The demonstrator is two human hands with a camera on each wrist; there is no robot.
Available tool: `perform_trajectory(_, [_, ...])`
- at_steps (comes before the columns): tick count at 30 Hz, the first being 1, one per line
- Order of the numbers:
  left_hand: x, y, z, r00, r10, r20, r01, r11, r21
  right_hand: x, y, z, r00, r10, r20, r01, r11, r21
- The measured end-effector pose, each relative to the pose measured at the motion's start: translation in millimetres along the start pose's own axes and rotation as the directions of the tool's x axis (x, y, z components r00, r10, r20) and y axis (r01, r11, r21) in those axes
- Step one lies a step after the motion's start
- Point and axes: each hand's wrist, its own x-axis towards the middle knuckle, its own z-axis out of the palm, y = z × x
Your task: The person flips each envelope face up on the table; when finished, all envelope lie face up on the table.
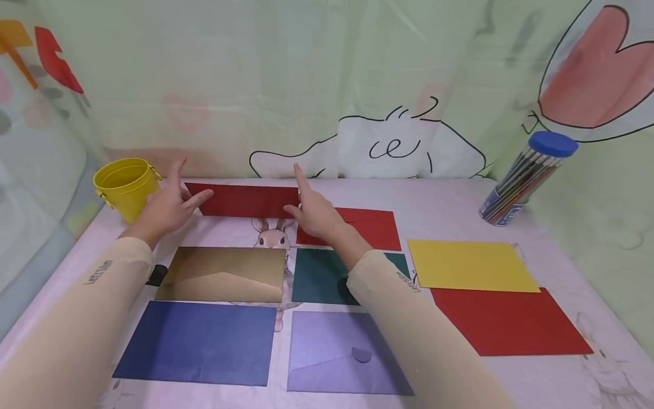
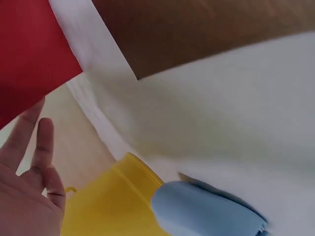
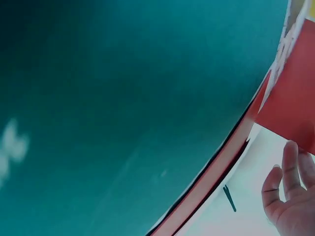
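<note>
We see both hands, the left hand (image 1: 166, 207) and right hand (image 1: 313, 213), spread wide and holding nothing, flanking the dark red envelope (image 1: 242, 200) lying flat at the bench's (image 1: 449, 201) far edge beside the yellow bucket (image 1: 125, 184), seemingly to square it with the other envelopes.

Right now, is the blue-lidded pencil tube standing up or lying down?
Standing, but tilted. The pencil tube rests its base on the table at the far right, its blue lid leaning toward the curtain.
</note>
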Motion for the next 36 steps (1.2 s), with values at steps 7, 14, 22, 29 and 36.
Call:
perform_trajectory(7, [-2.5,4.5,5.1,0.999,-0.018,-0.031,0.018,1.000,-0.001,0.1,0.0,0.6,0.999,0.028,-0.033,-0.026,0.997,0.066])
perform_trajectory(14, [-6.1,4.5,8.0,0.999,0.001,-0.035,0.000,1.000,0.015,0.0,3.6,3.1,0.999,0.028,-0.035,-0.023,0.991,0.130])
perform_trajectory(22, [-2.6,1.2,7.1,0.998,0.019,0.052,-0.025,0.994,0.106,0.7,2.0,4.9,0.997,0.048,0.058,-0.053,0.995,0.085])
perform_trajectory(29, [-0.7,-1.3,7.1,0.979,-0.030,0.200,-0.007,0.984,0.179,5.3,-2.4,9.0,0.986,0.078,0.148,-0.064,0.994,-0.093])
perform_trajectory(36, [-1.4,-3.9,10.9,0.966,-0.066,0.248,0.017,0.980,0.196,10.8,-5.3,14.5,0.975,0.133,0.178,-0.096,0.974,-0.203])
